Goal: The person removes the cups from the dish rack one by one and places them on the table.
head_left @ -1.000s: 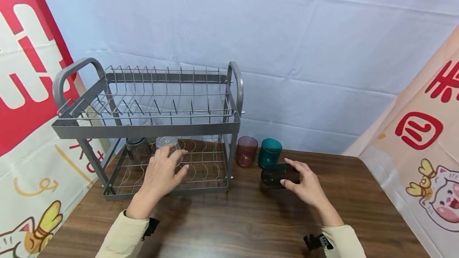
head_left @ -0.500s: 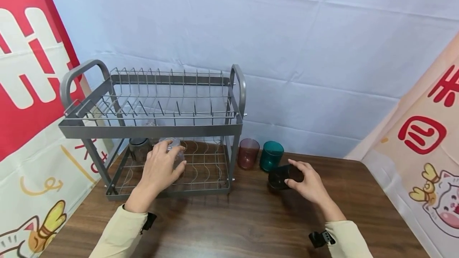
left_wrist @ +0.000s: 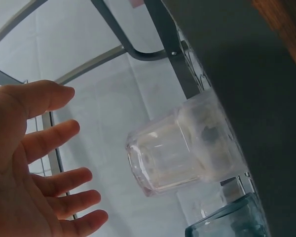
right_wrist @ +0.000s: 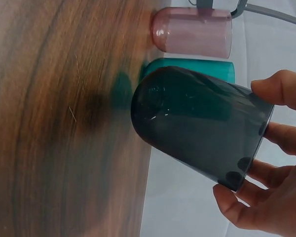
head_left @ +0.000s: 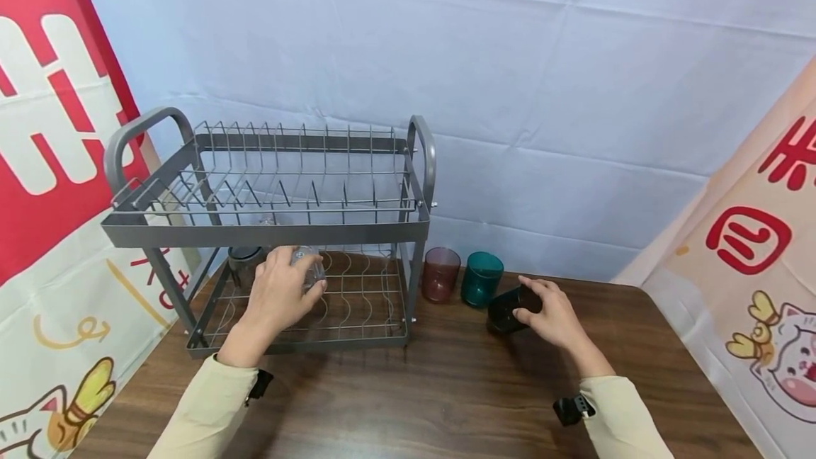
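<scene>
My left hand (head_left: 275,295) is at the lower tier of a two-tier grey dish rack (head_left: 268,235), in front of an upside-down clear glass (head_left: 312,268). In the left wrist view its fingers are spread and apart from that clear glass (left_wrist: 163,155). A smoky dark glass (right_wrist: 202,131) is in my right hand (right_wrist: 283,168), thumb and fingers gripping it around the rim end. From the head view, this dark glass (head_left: 506,312) lies tilted in the grip, low over the table to the right of the rack, just in front of a teal glass (head_left: 482,279).
Beside the teal glass, nearer the rack, stands a reddish glass (head_left: 441,275). A grey glass (head_left: 244,265) sits upside down on the rack's lower tier, left of the clear one. The wooden table (head_left: 408,409) meets a pale cloth backdrop (head_left: 510,91) behind.
My right hand has shifted slightly right with the dark glass, which now tilts more. My left hand has moved a little left, showing more of the clear glass's right side.
</scene>
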A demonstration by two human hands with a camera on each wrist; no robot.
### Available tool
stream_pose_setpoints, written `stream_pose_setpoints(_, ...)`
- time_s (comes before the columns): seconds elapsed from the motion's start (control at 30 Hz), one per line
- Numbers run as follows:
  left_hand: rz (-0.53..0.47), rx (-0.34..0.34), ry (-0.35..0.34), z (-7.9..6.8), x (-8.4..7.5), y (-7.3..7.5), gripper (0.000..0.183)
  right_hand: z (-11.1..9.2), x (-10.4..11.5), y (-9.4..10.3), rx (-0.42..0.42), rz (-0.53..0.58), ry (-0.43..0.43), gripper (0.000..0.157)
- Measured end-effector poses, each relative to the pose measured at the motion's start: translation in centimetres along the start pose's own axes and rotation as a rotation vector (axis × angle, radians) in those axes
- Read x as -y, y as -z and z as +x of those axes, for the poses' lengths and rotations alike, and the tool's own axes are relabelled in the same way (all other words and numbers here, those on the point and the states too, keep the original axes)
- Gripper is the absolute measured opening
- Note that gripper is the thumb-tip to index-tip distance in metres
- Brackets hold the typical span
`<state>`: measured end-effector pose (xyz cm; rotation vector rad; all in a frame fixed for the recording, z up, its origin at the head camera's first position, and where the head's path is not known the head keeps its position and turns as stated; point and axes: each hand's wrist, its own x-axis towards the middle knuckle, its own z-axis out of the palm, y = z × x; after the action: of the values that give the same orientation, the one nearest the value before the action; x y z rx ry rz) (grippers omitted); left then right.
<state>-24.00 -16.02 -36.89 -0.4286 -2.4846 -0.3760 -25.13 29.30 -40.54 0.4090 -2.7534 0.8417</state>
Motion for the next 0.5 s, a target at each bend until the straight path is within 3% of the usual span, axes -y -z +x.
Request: stream_pose_setpoints(0.5, 0.006, 0.014, 0.018, 0.7, 1.2, -0.2, 0.038, 1.7, -1.7, 0.5, 0.031, -0.042, -0.057, 0.060)
